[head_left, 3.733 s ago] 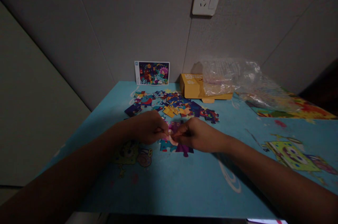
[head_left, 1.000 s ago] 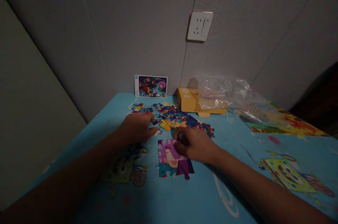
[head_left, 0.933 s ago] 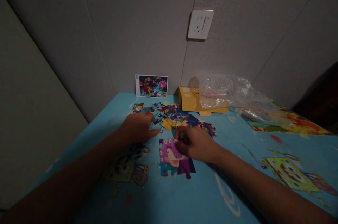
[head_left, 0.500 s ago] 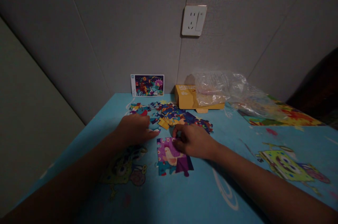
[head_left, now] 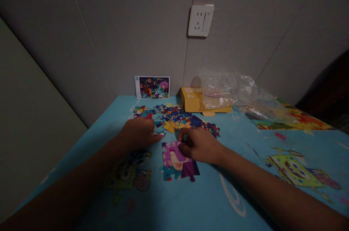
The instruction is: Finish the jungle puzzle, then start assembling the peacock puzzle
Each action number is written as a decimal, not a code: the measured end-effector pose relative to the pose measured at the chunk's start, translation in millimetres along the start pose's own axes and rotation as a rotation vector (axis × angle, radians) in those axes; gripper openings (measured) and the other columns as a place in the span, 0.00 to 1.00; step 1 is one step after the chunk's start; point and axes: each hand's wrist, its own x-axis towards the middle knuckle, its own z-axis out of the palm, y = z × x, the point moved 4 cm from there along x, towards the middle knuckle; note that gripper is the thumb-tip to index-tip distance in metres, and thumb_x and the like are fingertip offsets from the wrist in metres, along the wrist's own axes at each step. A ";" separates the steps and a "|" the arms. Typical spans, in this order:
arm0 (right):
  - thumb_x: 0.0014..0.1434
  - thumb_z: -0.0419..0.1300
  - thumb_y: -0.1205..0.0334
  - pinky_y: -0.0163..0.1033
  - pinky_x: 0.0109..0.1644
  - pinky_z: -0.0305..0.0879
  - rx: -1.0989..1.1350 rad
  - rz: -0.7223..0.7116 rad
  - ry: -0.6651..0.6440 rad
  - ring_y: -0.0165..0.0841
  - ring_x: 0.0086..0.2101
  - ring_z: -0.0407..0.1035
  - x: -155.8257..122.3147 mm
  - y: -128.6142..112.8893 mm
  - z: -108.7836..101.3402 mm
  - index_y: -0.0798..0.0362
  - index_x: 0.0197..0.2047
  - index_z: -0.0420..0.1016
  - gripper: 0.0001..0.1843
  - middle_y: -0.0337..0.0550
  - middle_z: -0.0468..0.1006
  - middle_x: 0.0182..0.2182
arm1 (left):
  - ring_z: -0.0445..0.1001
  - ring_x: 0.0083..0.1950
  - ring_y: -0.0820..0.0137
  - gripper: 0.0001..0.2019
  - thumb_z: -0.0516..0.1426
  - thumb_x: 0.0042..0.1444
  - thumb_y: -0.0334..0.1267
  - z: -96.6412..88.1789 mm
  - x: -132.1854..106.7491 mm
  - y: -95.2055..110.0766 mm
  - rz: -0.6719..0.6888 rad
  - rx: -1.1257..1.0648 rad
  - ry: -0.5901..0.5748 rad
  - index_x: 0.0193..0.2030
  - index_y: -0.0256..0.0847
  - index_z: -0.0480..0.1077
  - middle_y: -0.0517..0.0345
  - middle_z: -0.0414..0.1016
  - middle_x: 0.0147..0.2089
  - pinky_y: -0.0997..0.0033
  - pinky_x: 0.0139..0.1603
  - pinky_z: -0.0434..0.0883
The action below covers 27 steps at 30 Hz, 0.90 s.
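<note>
A joined patch of jigsaw pieces [head_left: 176,160], purple with a pale bird, lies on the blue cartoon-printed table [head_left: 191,202]. My right hand [head_left: 200,145] rests at its right upper edge, fingers curled and pressing on it. My left hand [head_left: 139,133] lies just left of the patch, fingers extended flat onto the near edge of a heap of loose pieces [head_left: 177,118]. What sits under its fingertips is hidden. A small reference picture card [head_left: 152,87] leans against the wall behind the heap.
A yellow box [head_left: 195,100] stands at the back, with a crumpled clear plastic bag [head_left: 234,93] lying over it. A colourful sheet [head_left: 294,120] lies at the right. A wall socket [head_left: 201,20] is above. The table's left edge drops off beside my left arm.
Earlier both hands pinched pieces together over the patch. Since then they have parted: the left went to the loose heap, the right stayed at the patch's edge. Almost no motion in the last half second.
</note>
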 end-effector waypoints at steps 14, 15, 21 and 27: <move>0.52 0.57 0.62 0.35 0.28 0.46 -0.011 0.005 -0.020 0.30 0.24 0.66 -0.6 -2.0 -0.9 0.49 0.38 0.74 0.10 0.37 0.74 0.22 | 0.76 0.38 0.59 0.16 0.57 0.50 0.49 3.1 0.5 1.7 0.005 -0.151 0.013 0.40 0.41 0.73 0.53 0.76 0.31 0.66 0.36 0.67; 0.51 0.57 0.62 0.35 0.28 0.46 -0.009 0.005 -0.019 0.30 0.24 0.66 -0.6 -2.0 -1.0 0.49 0.38 0.75 0.10 0.37 0.74 0.22 | 0.76 0.37 0.59 0.15 0.57 0.50 0.48 3.7 0.9 1.6 0.014 -0.164 0.022 0.39 0.41 0.72 0.53 0.76 0.30 0.66 0.35 0.66; 0.51 0.57 0.60 0.36 0.28 0.48 -0.027 0.002 0.003 0.32 0.23 0.66 0.1 1.1 0.4 0.50 0.52 0.75 0.23 0.38 0.74 0.20 | 0.73 0.30 0.65 0.13 0.56 0.49 0.44 5.7 2.2 2.0 0.046 -0.231 0.040 0.39 0.40 0.70 0.57 0.74 0.28 0.69 0.31 0.63; 0.53 0.56 0.57 0.37 0.29 0.50 -0.060 -0.033 0.012 0.34 0.26 0.68 1.2 2.5 0.4 0.51 0.62 0.68 0.32 0.40 0.75 0.22 | 0.70 0.28 0.68 0.14 0.57 0.49 0.41 -6.8 -2.5 10.4 0.109 -0.270 0.083 0.43 0.38 0.67 0.59 0.72 0.28 0.71 0.29 0.61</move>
